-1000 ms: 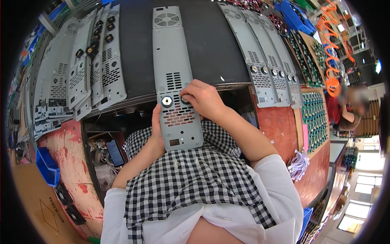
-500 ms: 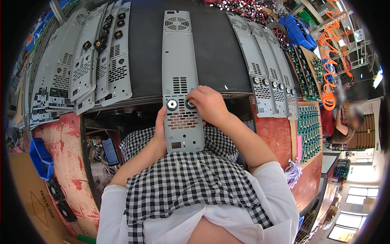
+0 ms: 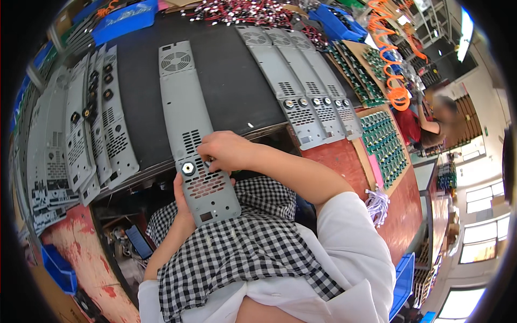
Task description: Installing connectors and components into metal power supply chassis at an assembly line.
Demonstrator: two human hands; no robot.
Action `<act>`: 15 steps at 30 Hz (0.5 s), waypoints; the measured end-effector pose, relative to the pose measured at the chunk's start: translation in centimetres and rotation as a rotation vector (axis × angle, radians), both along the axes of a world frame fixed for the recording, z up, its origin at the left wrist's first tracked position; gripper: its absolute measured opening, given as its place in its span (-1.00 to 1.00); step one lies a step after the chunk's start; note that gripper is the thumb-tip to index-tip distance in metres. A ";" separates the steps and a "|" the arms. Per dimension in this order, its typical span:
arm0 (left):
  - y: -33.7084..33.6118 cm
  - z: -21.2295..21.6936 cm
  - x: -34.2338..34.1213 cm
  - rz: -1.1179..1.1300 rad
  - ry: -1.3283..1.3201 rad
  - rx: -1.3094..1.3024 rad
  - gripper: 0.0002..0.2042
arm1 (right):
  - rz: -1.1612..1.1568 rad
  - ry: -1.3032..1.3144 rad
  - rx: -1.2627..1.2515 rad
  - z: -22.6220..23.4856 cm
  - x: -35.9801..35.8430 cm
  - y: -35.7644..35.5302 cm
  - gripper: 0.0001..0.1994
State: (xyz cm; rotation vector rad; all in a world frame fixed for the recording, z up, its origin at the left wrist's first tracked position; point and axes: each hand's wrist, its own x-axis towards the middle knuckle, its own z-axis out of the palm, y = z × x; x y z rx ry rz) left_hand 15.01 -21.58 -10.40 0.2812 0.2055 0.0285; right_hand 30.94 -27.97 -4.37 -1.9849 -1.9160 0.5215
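Holding the grey metal panel by its left edge in the half-closed, partly hidden left hand. Pinching a mostly covered black fitting with the curled right hand. Resting the panel's far part on the black tabletop, with its near end between both hands.

Far-left grey panels: dark printing, too small to read.

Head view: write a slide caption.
Left hand holds a grey slotted panel, right hand on it beside a round fitting.
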 end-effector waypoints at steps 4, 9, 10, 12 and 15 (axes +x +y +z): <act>-0.3 0.3 0.0 0.000 0.015 0.049 -0.25 | -0.024 -0.206 -0.084 0.8 -0.5 0.2 -0.75; -0.5 0.7 0.3 0.010 -0.015 0.091 -0.26 | -0.030 -0.111 0.056 -0.3 0.3 -0.5 -0.73; -0.4 0.8 0.3 0.010 -0.015 0.103 -0.27 | -0.021 0.004 0.036 -0.4 0.6 -0.6 -0.74; -0.4 1.0 0.2 0.008 0.026 0.096 -0.26 | -0.019 -0.086 0.108 -0.6 0.2 -0.9 -0.75; -0.7 1.0 0.4 0.041 0.105 0.102 -0.27 | 0.011 -0.123 0.067 0.0 0.2 -0.6 -0.78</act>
